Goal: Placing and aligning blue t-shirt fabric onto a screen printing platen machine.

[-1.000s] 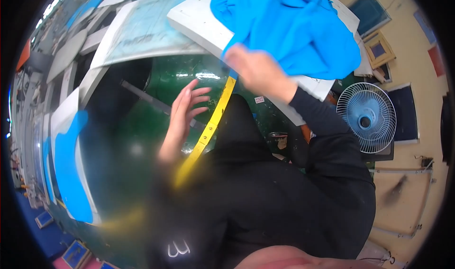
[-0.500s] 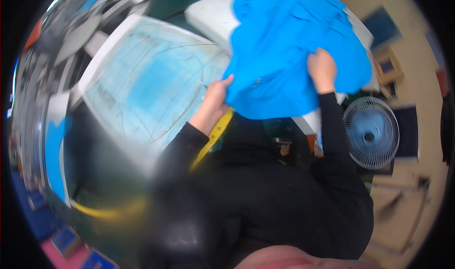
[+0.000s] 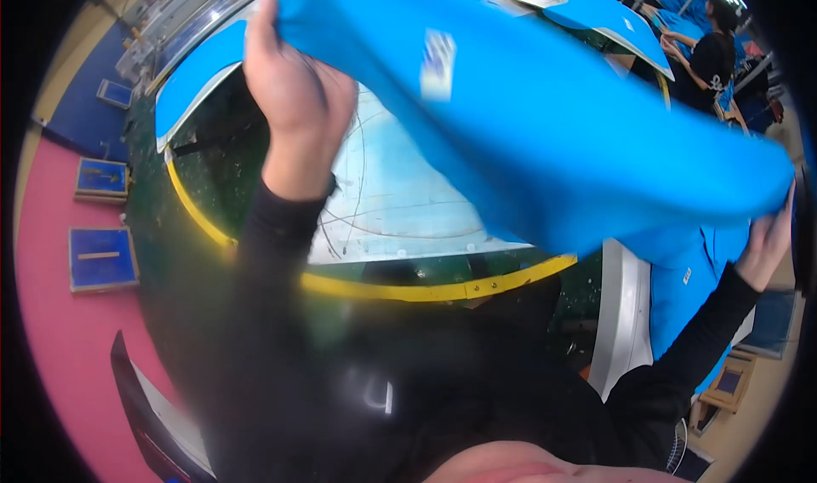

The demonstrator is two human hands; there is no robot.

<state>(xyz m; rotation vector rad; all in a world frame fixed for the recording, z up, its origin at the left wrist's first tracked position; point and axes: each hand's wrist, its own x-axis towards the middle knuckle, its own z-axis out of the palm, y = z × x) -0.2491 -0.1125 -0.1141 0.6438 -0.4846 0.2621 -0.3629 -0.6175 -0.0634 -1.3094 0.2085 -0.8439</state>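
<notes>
A bright blue garment (image 3: 545, 134) with a small white label is stretched in the air between my two hands. My left hand (image 3: 294, 87) is raised at the upper left, closed on one edge of the cloth. At the far right my right hand (image 3: 770, 236) grips the other end. Under the cloth lies a pale flat printing board (image 3: 400, 206) marked with curved lines, on a dark green machine (image 3: 221, 185) with a yellow rim. Black sleeves cover both my forearms.
Another blue garment (image 3: 681, 287) lies on a white board at the right. Blue-topped boards (image 3: 604, 15) stand further back. Another person (image 3: 711, 49) in black works at the upper right. Blue square frames (image 3: 102, 257) rest on the pink floor at left.
The view has swung round. The blue garment has gone from lying bunched on a board to being lifted and spread wide between my hands.
</notes>
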